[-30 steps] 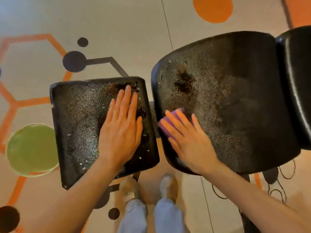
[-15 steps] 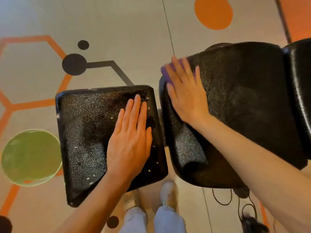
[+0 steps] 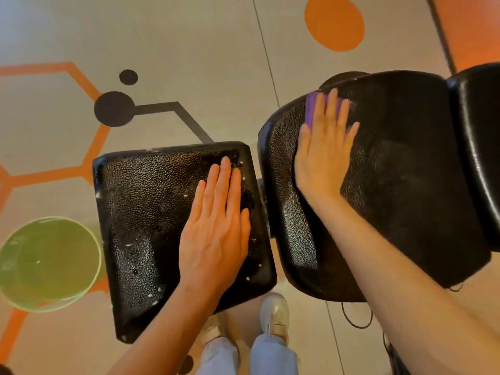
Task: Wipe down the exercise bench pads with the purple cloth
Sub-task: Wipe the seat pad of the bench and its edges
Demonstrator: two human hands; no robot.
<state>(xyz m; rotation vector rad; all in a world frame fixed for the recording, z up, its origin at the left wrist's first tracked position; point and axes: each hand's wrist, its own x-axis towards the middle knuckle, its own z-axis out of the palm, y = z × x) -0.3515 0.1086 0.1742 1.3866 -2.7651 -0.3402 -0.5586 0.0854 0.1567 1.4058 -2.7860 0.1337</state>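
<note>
1. My left hand (image 3: 216,234) lies flat on the small pad (image 3: 151,212) near its right edge, fingers straight and pressed together, steadying me.
2. White crumbs dot this pad; I judge it needs wiping too.
3. My right hand (image 3: 322,155) presses the purple cloth (image 3: 311,109) onto the big pad (image 3: 392,171) at its far left corner, fingers straight and slightly spread, pinching nothing.
4. To wipe well, I should keep the palm flat and overlap strokes toward the right edge.
5. Around: my shoes (image 3: 273,315) below, a green circle (image 3: 48,263) on the floor, cables (image 3: 357,318) under the big pad. Nothing blocks the cloth.
</note>
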